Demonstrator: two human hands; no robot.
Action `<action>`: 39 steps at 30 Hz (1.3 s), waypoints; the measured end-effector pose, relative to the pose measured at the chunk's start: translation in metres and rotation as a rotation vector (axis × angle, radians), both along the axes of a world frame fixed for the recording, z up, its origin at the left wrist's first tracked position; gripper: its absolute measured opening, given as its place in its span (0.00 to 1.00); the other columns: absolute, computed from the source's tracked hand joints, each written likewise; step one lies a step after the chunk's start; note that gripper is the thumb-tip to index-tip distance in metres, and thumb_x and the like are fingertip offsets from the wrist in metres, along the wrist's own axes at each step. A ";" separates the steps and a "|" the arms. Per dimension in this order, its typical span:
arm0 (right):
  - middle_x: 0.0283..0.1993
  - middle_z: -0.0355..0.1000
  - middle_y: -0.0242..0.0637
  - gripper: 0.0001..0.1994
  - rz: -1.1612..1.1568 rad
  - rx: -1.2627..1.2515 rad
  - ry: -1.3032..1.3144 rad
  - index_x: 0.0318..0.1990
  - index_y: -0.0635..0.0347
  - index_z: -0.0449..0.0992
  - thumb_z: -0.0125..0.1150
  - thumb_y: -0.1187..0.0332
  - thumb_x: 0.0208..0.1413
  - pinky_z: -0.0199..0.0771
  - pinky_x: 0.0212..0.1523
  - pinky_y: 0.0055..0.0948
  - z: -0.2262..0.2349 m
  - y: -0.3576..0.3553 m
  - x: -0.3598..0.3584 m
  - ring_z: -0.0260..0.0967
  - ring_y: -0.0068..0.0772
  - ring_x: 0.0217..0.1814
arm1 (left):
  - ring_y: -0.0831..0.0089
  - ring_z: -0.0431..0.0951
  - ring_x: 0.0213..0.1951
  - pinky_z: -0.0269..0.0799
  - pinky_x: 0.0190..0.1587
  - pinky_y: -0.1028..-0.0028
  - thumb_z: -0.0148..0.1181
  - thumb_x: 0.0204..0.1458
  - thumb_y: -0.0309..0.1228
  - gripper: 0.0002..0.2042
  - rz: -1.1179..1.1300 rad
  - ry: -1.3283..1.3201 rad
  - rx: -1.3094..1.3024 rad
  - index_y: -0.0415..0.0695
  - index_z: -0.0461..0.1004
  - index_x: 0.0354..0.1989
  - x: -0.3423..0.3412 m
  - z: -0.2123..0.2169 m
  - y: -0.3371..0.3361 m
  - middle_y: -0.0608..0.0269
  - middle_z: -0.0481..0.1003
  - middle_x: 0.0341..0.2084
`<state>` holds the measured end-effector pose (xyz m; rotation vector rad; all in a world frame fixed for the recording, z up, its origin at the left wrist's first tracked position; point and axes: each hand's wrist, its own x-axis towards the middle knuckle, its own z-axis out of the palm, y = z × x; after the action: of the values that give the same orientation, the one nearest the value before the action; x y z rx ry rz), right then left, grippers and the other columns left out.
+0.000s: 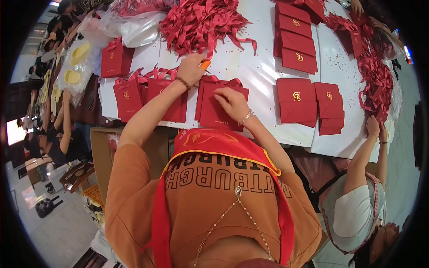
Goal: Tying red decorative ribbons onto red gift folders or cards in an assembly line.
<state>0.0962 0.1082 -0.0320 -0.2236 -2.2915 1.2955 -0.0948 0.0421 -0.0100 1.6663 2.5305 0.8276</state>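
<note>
My left hand [192, 69], a dark beaded bracelet at its wrist, reaches to the near edge of a heap of red ribbons [201, 24]. Its fingers are closed on a red ribbon [210, 52] that runs down from the heap. Something orange [205, 64] shows at its fingertips; I cannot tell whether it is a finger cover or a held piece. My right hand [232, 104] rests with loosely bent fingers on a red paper gift bag [221, 117] in front of me, which lies on a stack of such bags with ribbon at the top.
Left stand more red bags [127, 100] with ribbons, and clear plastic wrap [138, 27]. Right on the white table [263, 58] lie stacked bags [296, 100] with gold print. A co-worker's hands [374, 127] touch another ribbon heap [377, 82]. An open cardboard box [103, 147] stands below.
</note>
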 end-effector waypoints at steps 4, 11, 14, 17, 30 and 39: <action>0.36 0.71 0.34 0.18 0.090 -0.975 -0.288 0.46 0.64 0.67 0.45 0.58 0.57 0.69 0.34 0.21 0.002 -0.004 -0.014 0.67 0.21 0.33 | 0.79 0.72 0.24 0.63 0.26 0.81 0.54 0.49 0.31 0.08 0.073 -0.679 -0.039 0.39 0.71 0.31 0.028 0.002 -0.041 0.65 0.74 0.22; 0.42 0.69 0.38 0.14 0.122 -1.621 0.035 0.45 0.60 0.66 0.48 0.62 0.56 0.67 0.42 0.31 0.000 0.019 -0.048 0.66 0.32 0.43 | 0.84 0.71 0.25 0.63 0.26 0.85 0.55 0.48 0.27 0.07 -0.116 -1.464 -0.212 0.40 0.70 0.36 0.057 0.027 -0.069 0.69 0.72 0.22; 0.41 0.69 0.39 0.14 0.051 -1.640 0.081 0.46 0.60 0.65 0.46 0.61 0.57 0.67 0.42 0.31 -0.002 0.034 -0.044 0.67 0.32 0.42 | 0.84 0.72 0.24 0.64 0.25 0.85 0.55 0.47 0.25 0.09 -0.255 -1.488 -0.409 0.39 0.69 0.39 0.058 0.021 -0.083 0.70 0.72 0.23; 0.40 0.70 0.39 0.15 0.021 -1.514 0.022 0.46 0.60 0.65 0.45 0.60 0.57 0.67 0.41 0.31 0.004 0.040 -0.034 0.67 0.32 0.41 | 0.84 0.70 0.21 0.63 0.24 0.84 0.56 0.47 0.26 0.11 -0.219 -1.482 -0.429 0.39 0.69 0.40 0.054 0.016 -0.091 0.68 0.72 0.21; 0.40 0.69 0.44 0.18 -0.294 -1.519 0.223 0.45 0.61 0.64 0.39 0.56 0.59 0.69 0.42 0.34 -0.006 0.069 -0.003 0.67 0.37 0.42 | 0.82 0.72 0.23 0.67 0.25 0.85 0.54 0.49 0.26 0.11 -0.165 -1.731 -0.203 0.36 0.68 0.41 0.016 0.013 -0.098 0.63 0.73 0.25; 0.31 0.71 0.42 0.19 0.083 -1.137 -0.219 0.35 0.66 0.66 0.39 0.57 0.60 0.70 0.34 0.25 0.035 -0.004 -0.012 0.70 0.30 0.32 | 0.79 0.69 0.22 0.65 0.26 0.78 0.48 0.53 0.30 0.11 -0.186 -1.082 0.075 0.38 0.69 0.42 0.047 0.038 -0.041 0.59 0.72 0.27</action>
<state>0.0839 0.1037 0.0032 -0.6605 -1.4453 2.5769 -0.0481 0.0008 0.0284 0.9736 1.5807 1.3190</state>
